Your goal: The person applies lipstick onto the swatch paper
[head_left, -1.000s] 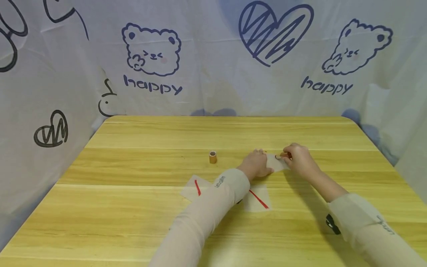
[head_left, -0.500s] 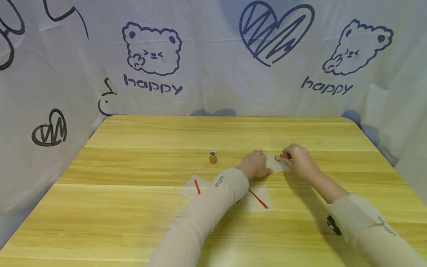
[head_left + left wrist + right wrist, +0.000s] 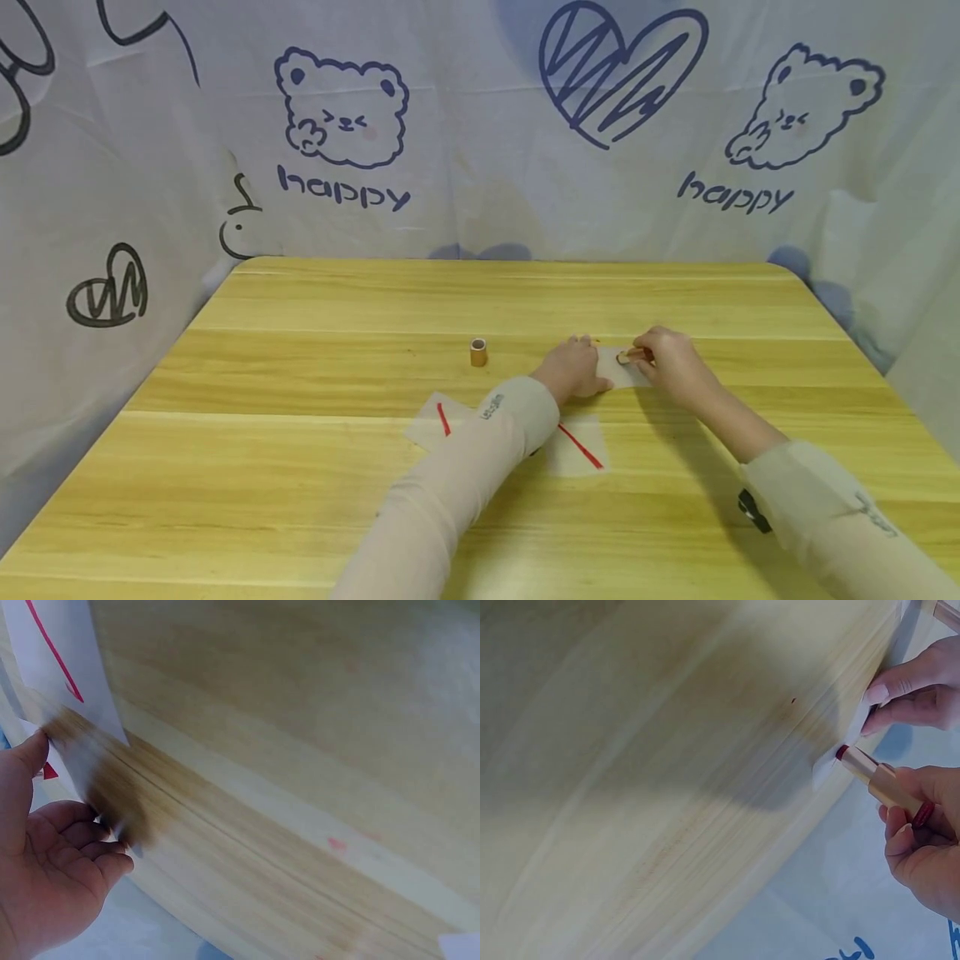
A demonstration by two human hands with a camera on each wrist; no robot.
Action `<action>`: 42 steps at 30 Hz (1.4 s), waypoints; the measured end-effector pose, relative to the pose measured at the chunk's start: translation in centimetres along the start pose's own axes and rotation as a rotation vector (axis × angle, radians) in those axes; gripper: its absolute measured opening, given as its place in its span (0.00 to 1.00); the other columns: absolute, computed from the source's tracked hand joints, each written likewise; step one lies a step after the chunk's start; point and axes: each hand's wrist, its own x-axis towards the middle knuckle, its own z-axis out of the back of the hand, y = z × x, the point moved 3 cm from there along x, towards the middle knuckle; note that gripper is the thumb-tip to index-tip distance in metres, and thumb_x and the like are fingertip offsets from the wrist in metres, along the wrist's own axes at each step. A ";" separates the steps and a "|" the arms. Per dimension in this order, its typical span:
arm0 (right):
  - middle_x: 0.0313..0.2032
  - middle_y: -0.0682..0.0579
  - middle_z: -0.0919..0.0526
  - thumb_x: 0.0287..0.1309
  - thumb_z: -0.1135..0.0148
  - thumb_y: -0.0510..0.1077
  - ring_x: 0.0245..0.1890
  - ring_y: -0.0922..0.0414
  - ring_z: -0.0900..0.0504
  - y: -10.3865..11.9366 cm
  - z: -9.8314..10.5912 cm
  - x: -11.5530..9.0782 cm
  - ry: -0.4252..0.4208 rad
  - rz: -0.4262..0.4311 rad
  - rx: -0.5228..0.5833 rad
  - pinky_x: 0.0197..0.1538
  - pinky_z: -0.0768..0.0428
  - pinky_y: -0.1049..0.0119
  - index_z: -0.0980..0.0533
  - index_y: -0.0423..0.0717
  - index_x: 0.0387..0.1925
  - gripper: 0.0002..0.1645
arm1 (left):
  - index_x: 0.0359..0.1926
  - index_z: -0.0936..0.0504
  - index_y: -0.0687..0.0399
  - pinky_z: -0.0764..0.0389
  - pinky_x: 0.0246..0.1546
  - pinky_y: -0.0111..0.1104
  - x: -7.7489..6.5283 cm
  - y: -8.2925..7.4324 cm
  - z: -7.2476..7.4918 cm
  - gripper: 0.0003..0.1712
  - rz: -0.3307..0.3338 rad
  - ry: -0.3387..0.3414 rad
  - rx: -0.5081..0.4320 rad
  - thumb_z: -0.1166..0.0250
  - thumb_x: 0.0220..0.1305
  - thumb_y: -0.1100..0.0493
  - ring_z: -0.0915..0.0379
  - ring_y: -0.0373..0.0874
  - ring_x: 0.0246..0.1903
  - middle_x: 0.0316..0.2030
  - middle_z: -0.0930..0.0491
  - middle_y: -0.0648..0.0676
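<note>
My right hand [image 3: 675, 362] grips a lipstick [image 3: 889, 784] with a gold-coloured case. Its dark red tip meets a small white sheet of paper [image 3: 609, 368] at the table's right of centre. Across that sheet's left part, my left hand [image 3: 570, 369] presses it down, with thumb and fingers spread in the left wrist view. Any mark at the tip is too small to make out. Two more white sheets lie nearer: a left sheet [image 3: 420, 429] and a right sheet [image 3: 588, 458], each with a red stroke. My left sleeve partly covers both.
The lipstick's cap [image 3: 478, 352] stands upright left of my left hand. All lies on a wood-grain table [image 3: 262, 500]. A printed white cloth [image 3: 465, 142] hangs behind and at the sides. A small black item [image 3: 753, 511] shows beside my right sleeve.
My right hand has shifted slightly toward the near edge, with the lipstick tip against the paper. My left hand stays nearly still on the sheet.
</note>
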 end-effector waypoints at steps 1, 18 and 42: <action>0.30 0.34 0.21 0.46 0.36 0.26 0.27 0.48 0.21 0.1 0.0 0.0 -0.002 0.005 0.000 0.29 0.19 0.61 0.22 0.23 0.34 0.10 | 0.68 0.38 0.50 0.46 0.69 0.28 0.0 0.0 0.0 0.37 0.001 0.001 -0.002 0.55 0.66 0.35 0.51 0.43 0.70 0.71 0.46 0.50; 0.28 0.37 0.21 0.45 0.35 0.26 0.26 0.51 0.23 1.1 0.2 -0.9 0.022 0.051 0.014 0.27 0.21 0.62 0.22 0.25 0.32 0.08 | 0.66 0.36 0.51 0.46 0.69 0.28 -0.2 0.1 0.2 0.35 0.008 0.011 -0.051 0.53 0.66 0.36 0.51 0.44 0.70 0.71 0.46 0.50; 0.25 0.43 0.22 0.42 0.33 0.26 0.23 0.57 0.26 1.9 0.5 -2.3 0.007 0.124 0.006 0.24 0.25 0.68 0.21 0.30 0.29 0.08 | 0.67 0.37 0.51 0.46 0.69 0.28 -0.1 0.1 0.1 0.36 0.025 0.007 -0.080 0.52 0.66 0.36 0.52 0.43 0.71 0.71 0.47 0.49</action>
